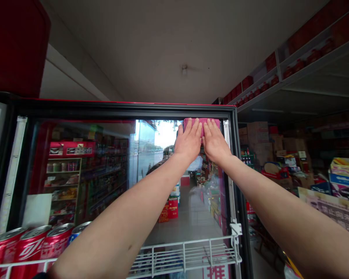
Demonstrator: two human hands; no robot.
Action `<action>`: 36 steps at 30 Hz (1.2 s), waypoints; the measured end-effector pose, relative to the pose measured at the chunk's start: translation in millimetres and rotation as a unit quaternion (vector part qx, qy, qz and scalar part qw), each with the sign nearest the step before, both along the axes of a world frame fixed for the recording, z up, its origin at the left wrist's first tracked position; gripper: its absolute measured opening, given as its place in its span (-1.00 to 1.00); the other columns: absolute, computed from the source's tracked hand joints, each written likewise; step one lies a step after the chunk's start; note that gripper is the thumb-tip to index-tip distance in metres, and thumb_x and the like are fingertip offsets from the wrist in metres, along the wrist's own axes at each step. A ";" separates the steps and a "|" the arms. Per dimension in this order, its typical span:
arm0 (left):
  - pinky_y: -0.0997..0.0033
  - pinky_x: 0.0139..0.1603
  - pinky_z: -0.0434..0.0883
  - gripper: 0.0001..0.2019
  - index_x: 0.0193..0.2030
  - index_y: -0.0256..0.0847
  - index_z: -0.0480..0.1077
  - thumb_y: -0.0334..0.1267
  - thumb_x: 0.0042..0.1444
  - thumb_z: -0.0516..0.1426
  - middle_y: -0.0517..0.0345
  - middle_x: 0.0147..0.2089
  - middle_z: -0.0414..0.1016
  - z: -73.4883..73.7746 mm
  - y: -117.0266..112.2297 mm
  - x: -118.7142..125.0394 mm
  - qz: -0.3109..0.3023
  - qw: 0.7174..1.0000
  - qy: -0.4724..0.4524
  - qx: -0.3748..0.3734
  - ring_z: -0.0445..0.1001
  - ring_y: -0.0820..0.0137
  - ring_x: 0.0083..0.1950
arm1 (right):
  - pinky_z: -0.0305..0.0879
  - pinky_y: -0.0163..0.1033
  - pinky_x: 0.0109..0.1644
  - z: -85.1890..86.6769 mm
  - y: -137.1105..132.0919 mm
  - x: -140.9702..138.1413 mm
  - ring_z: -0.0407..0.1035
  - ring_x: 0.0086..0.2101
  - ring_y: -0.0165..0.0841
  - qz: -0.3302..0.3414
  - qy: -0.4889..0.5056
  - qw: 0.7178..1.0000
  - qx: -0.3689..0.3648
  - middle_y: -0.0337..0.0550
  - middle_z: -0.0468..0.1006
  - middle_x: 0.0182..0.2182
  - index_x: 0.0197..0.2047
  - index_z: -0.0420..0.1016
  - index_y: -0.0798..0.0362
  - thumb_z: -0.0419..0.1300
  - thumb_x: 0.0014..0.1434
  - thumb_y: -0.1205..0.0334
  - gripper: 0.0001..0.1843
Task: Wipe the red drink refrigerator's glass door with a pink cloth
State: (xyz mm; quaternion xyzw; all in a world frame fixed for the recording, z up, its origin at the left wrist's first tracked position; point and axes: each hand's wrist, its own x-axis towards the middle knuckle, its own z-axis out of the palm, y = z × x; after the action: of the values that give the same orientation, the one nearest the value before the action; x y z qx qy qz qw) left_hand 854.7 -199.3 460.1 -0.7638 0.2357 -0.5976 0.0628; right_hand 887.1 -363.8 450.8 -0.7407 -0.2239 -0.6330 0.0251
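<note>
Arms stretched high at drinks cooler. Left hand and right hand lay flat on pink cloth, holding it against glass pane near top right corner. Red cans, blue can beside them, stood lower left; white wire shelf ran below. Cartons sat stacked off right.

One camera is looking from the person's head, facing forward and somewhat upward, the ceiling filling much of the top; it is standing close to the fridge, whose frame is spanning over half the width; the arms are running away from the lens, the left hand and right hand showing just right of centre.
</note>
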 end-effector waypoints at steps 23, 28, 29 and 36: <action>-0.34 0.60 0.10 -0.35 0.70 -0.23 0.01 -0.31 0.50 -0.11 -0.04 0.75 -0.05 -82.2 -35.2 3.0 -0.034 0.999 0.041 -0.009 -0.02 -0.09 0.71 | -0.14 0.25 0.70 -83.1 -27.5 -2.7 -0.36 0.64 -0.01 -0.049 0.023 0.998 0.011 0.19 -0.09 0.66 0.64 0.02 0.35 -0.06 0.50 0.34 -0.28; -0.26 0.54 0.21 -0.38 0.68 -0.24 0.07 -0.30 0.52 -0.16 -0.04 0.72 0.03 -121.1 -30.5 1.4 -0.023 0.999 0.033 0.006 0.10 -0.09 0.66 | -0.09 0.27 0.70 -127.2 -28.1 -5.6 -0.35 0.63 -0.02 0.001 0.015 1.000 0.007 0.23 -0.04 0.65 0.62 0.08 0.36 -0.02 0.46 0.41 -0.29; -0.25 0.51 0.25 -0.37 0.68 -0.24 0.07 -0.30 0.52 -0.17 -0.05 0.73 0.03 -129.2 -29.8 0.8 -0.019 0.999 0.038 0.011 0.11 -0.09 0.66 | -0.07 0.28 0.70 -136.4 -27.9 -7.4 -0.34 0.63 -0.02 0.005 0.016 1.000 0.008 0.25 -0.03 0.64 0.62 0.09 0.36 -0.01 0.46 0.42 -0.29; -0.19 0.42 0.35 -0.37 0.67 -0.20 0.10 -0.29 0.51 -0.12 -0.01 0.72 0.03 -183.3 -22.6 -3.6 0.008 0.996 0.059 0.060 0.23 -0.05 0.61 | 0.12 0.29 0.65 -196.6 -23.2 -25.2 -0.21 0.62 -0.02 -0.019 0.041 0.999 0.012 0.38 0.14 0.57 0.57 0.21 0.39 0.03 0.46 0.47 -0.35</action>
State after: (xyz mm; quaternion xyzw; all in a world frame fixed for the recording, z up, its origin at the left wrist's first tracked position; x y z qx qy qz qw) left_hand 851.1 -222.0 276.7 -0.7945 0.2685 -0.5356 0.0992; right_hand 861.9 -387.0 254.2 -0.7697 -0.2012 -0.6051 0.0311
